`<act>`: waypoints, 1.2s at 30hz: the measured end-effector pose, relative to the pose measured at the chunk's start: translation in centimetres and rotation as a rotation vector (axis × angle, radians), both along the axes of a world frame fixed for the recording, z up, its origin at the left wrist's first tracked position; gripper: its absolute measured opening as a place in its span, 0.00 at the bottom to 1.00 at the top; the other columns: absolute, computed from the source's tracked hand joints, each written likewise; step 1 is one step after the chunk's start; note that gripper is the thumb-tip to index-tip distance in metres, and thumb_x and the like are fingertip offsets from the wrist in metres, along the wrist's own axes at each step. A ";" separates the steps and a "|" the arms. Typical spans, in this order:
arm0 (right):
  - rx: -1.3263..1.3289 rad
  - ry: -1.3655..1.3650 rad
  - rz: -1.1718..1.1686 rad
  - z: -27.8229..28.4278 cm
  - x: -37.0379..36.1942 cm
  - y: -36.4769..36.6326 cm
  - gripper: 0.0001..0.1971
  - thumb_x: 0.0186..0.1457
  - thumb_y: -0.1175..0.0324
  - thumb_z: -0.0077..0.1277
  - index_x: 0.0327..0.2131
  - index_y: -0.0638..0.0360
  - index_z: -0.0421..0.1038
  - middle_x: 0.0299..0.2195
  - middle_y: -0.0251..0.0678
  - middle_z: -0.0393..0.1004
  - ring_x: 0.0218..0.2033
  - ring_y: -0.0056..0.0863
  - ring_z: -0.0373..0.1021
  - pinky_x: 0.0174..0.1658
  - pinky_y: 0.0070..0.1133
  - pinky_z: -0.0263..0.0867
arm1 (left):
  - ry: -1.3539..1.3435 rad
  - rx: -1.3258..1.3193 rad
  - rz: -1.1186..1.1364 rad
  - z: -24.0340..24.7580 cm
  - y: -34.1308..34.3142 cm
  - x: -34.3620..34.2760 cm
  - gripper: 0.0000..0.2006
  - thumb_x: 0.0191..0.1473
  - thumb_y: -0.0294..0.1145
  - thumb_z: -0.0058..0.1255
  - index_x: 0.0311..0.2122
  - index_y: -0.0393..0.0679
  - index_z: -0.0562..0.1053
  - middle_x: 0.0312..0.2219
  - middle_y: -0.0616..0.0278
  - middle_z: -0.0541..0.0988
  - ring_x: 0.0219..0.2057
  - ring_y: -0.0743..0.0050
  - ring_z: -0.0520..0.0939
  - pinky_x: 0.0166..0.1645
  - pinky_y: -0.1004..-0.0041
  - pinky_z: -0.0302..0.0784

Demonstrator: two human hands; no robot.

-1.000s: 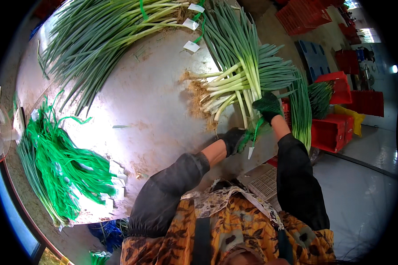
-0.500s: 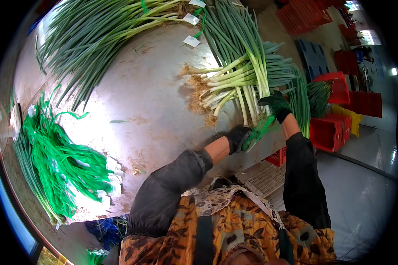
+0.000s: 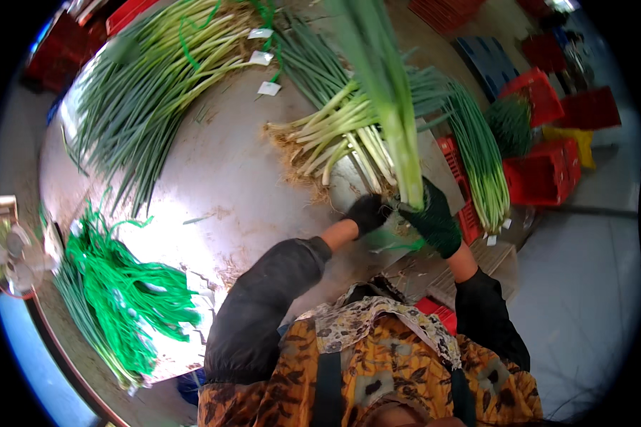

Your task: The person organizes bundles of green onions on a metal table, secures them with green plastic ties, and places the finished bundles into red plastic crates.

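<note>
My right hand (image 3: 434, 217), in a dark green glove, is wrapped around the white lower stems of a bunch of green onions (image 3: 395, 107). That bunch stands up from the table, its leaves blurred and pointing away from me. Just left of it, my gloved left hand (image 3: 367, 213) is closed near the root ends; what its fingers hold, if anything, is hidden. A green tie strip (image 3: 406, 245) shows smeared below the two hands. Beyond them lies a pile of loose green onions (image 3: 335, 139), brown roots toward the left.
A large heap of green onions (image 3: 142, 107) covers the table's far left. Green tie strips with white tags (image 3: 132, 277) lie at the near left. Right of the table are a tagged bunch of green onions (image 3: 477, 156), red crates (image 3: 541, 171) and a blue pallet (image 3: 486, 64).
My right hand has raised a bunch of green onions from the pile, toward the camera. The green strip has dropped lower between my hands. The whole view has shifted a little.
</note>
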State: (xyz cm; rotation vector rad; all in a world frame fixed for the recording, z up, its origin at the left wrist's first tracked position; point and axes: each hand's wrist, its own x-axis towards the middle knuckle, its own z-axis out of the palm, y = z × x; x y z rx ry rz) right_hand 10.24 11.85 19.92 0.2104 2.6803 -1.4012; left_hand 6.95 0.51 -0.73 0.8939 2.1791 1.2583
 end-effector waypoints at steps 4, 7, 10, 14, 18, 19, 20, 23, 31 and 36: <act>0.256 0.452 0.220 -1.6 6.5 0.2 0.32 0.41 0.69 0.61 0.51 0.66 0.60 0.45 0.50 0.68 0.46 0.48 0.66 0.49 0.34 0.64 | 0.105 -0.068 -0.045 4.4 -1.5 -2.8 0.14 0.54 0.42 0.42 0.32 0.43 0.75 0.26 0.50 0.77 0.30 0.51 0.77 0.38 0.59 0.72; 0.258 0.557 0.277 -2.1 10.1 0.4 0.26 0.39 0.70 0.55 0.46 0.63 0.66 0.41 0.48 0.70 0.42 0.46 0.68 0.47 0.37 0.64 | 0.206 -0.192 -0.066 11.5 -1.4 -2.6 0.18 0.56 0.46 0.42 0.30 0.43 0.77 0.19 0.59 0.78 0.21 0.58 0.77 0.32 0.64 0.72; 0.299 0.683 0.296 -4.1 13.1 1.4 0.23 0.40 0.68 0.52 0.44 0.61 0.68 0.41 0.45 0.70 0.42 0.44 0.68 0.50 0.38 0.62 | 0.130 -0.057 0.096 14.7 -1.0 -0.5 0.14 0.55 0.40 0.44 0.29 0.43 0.77 0.20 0.53 0.78 0.22 0.53 0.78 0.31 0.63 0.72; 0.272 0.708 0.247 -8.3 16.4 5.9 0.24 0.42 0.64 0.54 0.46 0.59 0.68 0.45 0.45 0.68 0.46 0.45 0.65 0.55 0.40 0.56 | 0.360 0.210 0.033 16.7 -0.5 6.1 0.09 0.55 0.29 0.45 0.36 0.41 0.77 0.17 0.57 0.76 0.17 0.73 0.73 0.25 0.73 0.67; 0.396 0.589 -0.059 -10.9 20.5 10.6 0.23 0.47 0.69 0.49 0.50 0.57 0.65 0.52 0.46 0.60 0.55 0.44 0.55 0.60 0.38 0.49 | -0.427 0.107 0.179 21.0 2.3 10.7 0.13 0.53 0.26 0.47 0.45 0.40 0.74 0.22 0.73 0.70 0.22 0.92 0.65 0.23 0.85 0.58; 0.511 0.565 -0.108 -11.0 21.3 12.2 0.26 0.48 0.70 0.48 0.54 0.56 0.61 0.56 0.46 0.55 0.59 0.43 0.51 0.62 0.37 0.47 | -0.567 0.226 0.049 21.7 2.9 11.3 0.14 0.53 0.26 0.48 0.45 0.36 0.73 0.25 0.71 0.73 0.25 0.90 0.69 0.26 0.84 0.63; 0.511 0.555 -0.190 -11.1 22.2 13.0 0.28 0.48 0.70 0.48 0.56 0.56 0.58 0.56 0.46 0.55 0.59 0.44 0.51 0.62 0.36 0.47 | -0.723 0.325 -0.084 22.3 3.5 11.8 0.15 0.53 0.27 0.49 0.46 0.33 0.72 0.27 0.69 0.75 0.27 0.88 0.72 0.29 0.84 0.68; 0.439 0.523 -0.407 -11.0 24.4 15.1 0.34 0.49 0.71 0.50 0.60 0.57 0.51 0.58 0.46 0.54 0.60 0.44 0.50 0.62 0.33 0.46 | -0.487 0.249 -0.329 25.0 5.6 15.4 0.17 0.51 0.24 0.53 0.47 0.32 0.71 0.37 0.58 0.78 0.37 0.80 0.78 0.42 0.79 0.75; -0.402 0.443 -0.444 -12.6 30.8 22.4 0.35 0.53 0.71 0.51 0.61 0.60 0.46 0.58 0.41 0.56 0.58 0.30 0.56 0.60 0.26 0.53 | -0.521 0.068 -0.422 26.0 12.8 20.2 0.12 0.51 0.29 0.51 0.39 0.32 0.75 0.29 0.60 0.79 0.29 0.77 0.77 0.35 0.77 0.72; -1.442 0.403 -0.585 -17.1 36.1 30.9 0.35 0.52 0.75 0.50 0.62 0.59 0.46 0.59 0.39 0.55 0.56 0.28 0.59 0.56 0.27 0.59 | -0.553 0.004 -0.532 26.7 14.5 20.9 0.10 0.47 0.30 0.53 0.31 0.31 0.76 0.26 0.57 0.77 0.27 0.73 0.77 0.32 0.75 0.71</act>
